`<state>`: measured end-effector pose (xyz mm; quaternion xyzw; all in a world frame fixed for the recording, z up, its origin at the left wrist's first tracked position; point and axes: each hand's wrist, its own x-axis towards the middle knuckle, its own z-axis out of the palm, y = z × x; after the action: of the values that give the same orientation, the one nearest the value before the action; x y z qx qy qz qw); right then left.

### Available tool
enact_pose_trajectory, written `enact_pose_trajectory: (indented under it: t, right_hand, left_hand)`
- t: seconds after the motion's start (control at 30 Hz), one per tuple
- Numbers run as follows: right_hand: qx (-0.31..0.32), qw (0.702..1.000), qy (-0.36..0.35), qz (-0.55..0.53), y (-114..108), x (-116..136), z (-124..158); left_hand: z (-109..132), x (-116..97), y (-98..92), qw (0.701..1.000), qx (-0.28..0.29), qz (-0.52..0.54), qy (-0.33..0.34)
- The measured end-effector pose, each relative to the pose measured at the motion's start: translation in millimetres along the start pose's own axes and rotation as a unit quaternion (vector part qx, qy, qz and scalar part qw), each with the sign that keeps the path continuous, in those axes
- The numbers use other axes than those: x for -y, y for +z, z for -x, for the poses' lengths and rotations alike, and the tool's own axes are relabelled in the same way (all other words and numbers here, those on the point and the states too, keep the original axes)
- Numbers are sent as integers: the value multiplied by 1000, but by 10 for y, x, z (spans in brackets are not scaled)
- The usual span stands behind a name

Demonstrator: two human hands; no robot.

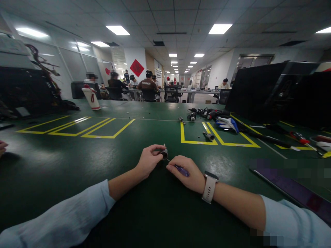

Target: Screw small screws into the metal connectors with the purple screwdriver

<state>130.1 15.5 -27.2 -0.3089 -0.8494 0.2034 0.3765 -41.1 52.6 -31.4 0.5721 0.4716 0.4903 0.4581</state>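
Smooth green tabletop (165, 210), small cylindrical metal part (165, 151) pinched between left hand's (149, 159) thumb and fingers, right hand (190, 173) gripping purple-handled tool (183, 171), thin shaft pointing toward the part.

Legible text: "PUMPKIN", pale capitals across the back of a seated person's brown shirt (147, 85). Red diamond sign (137, 68) on the white pillar (128, 55): dark marking, character not resolved. Small white labels (240, 145) on the yellow tape (183, 132) of the desk (144, 217): print too small to read. Wall board (157, 65) behind the people: lettering illegible.
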Motion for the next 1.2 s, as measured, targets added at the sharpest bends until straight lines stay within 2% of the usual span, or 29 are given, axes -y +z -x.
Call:
enact_pose_trajectory:
  t: [0.2,0.43,1.2]
  right_hand:
    - [5,1000,5,8,-12,14,0]
    - [-19,1000,-1,7,23,-8,0]
    - [-29,999,16,2,11,-20,-3]
  left_hand:
    - [10,-29,-4,1000,-2,-16,-4]
    - [11,-34,18,1000,-13,-12,0]
    - [10,-37,6,1000,8,-15,-16]
